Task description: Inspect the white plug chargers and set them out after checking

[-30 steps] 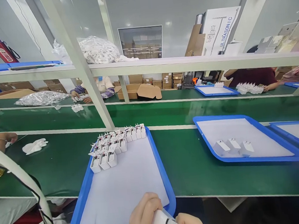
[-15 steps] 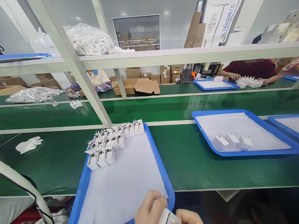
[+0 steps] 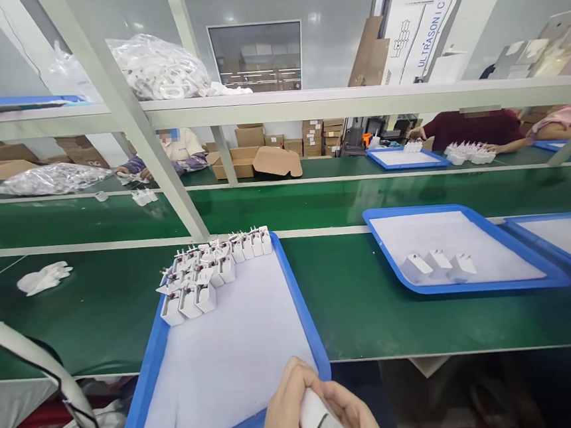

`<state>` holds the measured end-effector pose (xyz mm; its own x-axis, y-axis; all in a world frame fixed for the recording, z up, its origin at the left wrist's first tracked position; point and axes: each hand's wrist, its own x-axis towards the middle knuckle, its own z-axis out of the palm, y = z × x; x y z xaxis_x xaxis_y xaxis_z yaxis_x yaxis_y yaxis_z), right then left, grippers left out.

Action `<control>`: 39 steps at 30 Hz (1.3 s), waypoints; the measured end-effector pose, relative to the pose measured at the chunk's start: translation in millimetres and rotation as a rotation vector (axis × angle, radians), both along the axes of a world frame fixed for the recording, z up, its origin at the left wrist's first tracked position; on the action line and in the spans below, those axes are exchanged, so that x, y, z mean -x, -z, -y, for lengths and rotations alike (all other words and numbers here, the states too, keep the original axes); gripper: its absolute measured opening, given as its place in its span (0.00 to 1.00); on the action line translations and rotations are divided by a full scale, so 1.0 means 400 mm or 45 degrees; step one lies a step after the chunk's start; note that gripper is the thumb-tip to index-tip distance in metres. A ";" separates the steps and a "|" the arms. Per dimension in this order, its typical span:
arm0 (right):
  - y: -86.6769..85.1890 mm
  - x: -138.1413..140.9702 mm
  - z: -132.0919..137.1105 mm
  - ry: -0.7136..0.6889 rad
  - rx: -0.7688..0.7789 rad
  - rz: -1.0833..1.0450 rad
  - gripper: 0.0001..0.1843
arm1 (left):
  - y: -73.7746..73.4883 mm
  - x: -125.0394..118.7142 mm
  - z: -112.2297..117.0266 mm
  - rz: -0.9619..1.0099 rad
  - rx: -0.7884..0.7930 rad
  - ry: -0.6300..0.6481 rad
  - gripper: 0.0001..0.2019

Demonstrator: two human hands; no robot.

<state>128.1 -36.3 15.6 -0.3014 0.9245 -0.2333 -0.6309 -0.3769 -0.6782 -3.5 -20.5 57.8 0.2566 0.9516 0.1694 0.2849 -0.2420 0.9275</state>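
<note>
A white plug-in charger (image 3: 319,419) with metal prongs is held between both hands at the near edge of the left tray. My left hand (image 3: 284,407) wraps round its left side, fingers closed over the top. From the right, my right hand (image 3: 356,414) presses its fingers against the same charger. Beyond them lies the blue-rimmed tray (image 3: 300,292) with a white sheet inside. Rows of open white charger housings (image 3: 197,298), with prongs and small inner parts showing, stand at that tray's far left.
Another blue tray (image 3: 472,285) to the right holds three white chargers (image 3: 438,264). A white glove (image 3: 45,278) lies on the green bench at left. A metal post (image 3: 130,121) and shelf rail (image 3: 306,104) cross ahead. Co-workers sit across the bench.
My right hand has closed further round the charger, its fingers now reaching up beside the left hand. The camera view has shifted slightly, so the surroundings appear a little further left and up.
</note>
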 end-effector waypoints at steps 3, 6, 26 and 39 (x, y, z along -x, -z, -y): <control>0.004 -0.004 -0.008 -0.045 0.028 -0.054 0.31 | 0.005 0.000 0.001 -0.122 -0.114 -0.044 0.15; 0.020 -0.005 -0.011 -0.078 0.075 -0.102 0.28 | 0.023 0.003 -0.004 -0.342 -0.418 -0.017 0.06; -0.020 -0.093 -0.018 0.070 0.060 0.290 0.22 | 0.033 -0.087 -0.039 -0.300 -0.046 0.039 0.13; -0.252 -0.413 -0.397 0.510 -0.494 2.032 0.11 | 0.058 -0.072 -0.172 -0.475 -0.148 -0.152 0.38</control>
<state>293.4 122.3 116.5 0.2442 0.9508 0.1909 0.7177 -0.0448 -0.6950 25.3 48.2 34.7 0.2094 0.9585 0.1934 0.6294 -0.2835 0.7235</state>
